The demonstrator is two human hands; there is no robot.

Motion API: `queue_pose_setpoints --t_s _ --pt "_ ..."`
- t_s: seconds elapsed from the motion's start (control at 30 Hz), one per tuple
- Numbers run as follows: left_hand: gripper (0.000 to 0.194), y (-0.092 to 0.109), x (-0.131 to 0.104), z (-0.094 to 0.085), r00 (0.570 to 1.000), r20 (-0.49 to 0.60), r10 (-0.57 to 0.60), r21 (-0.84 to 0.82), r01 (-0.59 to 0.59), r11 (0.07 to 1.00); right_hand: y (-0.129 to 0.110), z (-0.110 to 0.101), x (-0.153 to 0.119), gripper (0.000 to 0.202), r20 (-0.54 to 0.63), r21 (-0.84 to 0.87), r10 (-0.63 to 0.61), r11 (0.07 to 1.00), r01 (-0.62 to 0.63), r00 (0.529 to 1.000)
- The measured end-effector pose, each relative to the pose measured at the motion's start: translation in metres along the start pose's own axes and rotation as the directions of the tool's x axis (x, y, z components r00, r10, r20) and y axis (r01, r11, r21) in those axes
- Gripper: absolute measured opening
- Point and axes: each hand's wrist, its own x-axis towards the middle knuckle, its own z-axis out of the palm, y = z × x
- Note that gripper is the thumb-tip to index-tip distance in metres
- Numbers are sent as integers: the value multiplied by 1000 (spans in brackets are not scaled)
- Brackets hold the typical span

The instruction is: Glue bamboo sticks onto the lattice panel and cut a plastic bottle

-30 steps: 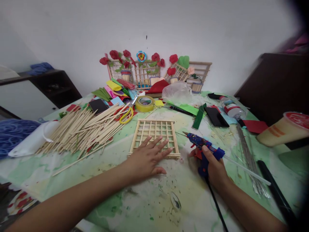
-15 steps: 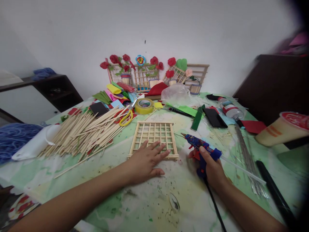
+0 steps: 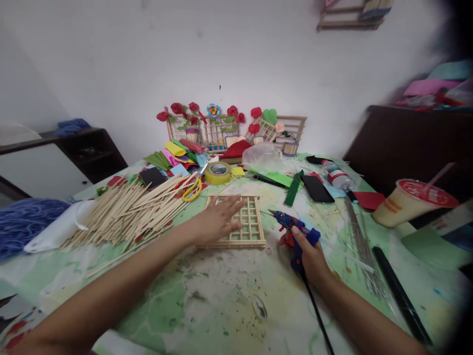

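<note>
A lattice of pale wooden sticks (image 3: 252, 221) lies flat on the table in the middle of the view. Over its left part is my left hand (image 3: 216, 220), fingers spread and holding nothing; whether it touches the sticks I cannot tell. My right hand (image 3: 308, 250) is wrapped round the handle of a blue glue gun (image 3: 291, 224), whose nozzle points left toward the lattice's right side. A clear glue stick (image 3: 347, 255) sticks out of the gun's back, and a black cord hangs down from the handle.
Loose wooden sticks (image 3: 121, 212) are heaped on the left, beside yellow-handled scissors (image 3: 192, 190) and a tape roll (image 3: 219, 173). A phone (image 3: 318, 189), a bottle (image 3: 337, 175), a drink cup (image 3: 410, 199) and thin wires (image 3: 360, 241) are on the right. Stick frames with paper flowers (image 3: 221, 129) stand behind.
My left hand has moved up and left across the lattice, baring its right part. My right hand still grips the glue gun. The camera view has shifted, showing more wall above.
</note>
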Motion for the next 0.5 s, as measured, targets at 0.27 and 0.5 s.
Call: queue_pose_setpoints --t_s 0.27,0.5 --pt "70 -54 87 10 969 98 -225 26 223 974 -3 0 -2 45 0 -31 -7 999 7 1000" --pt "76 -50 87 19 970 112 -215 47 211 976 1 -1 0 46 -36 -18 29 999 -30 999"
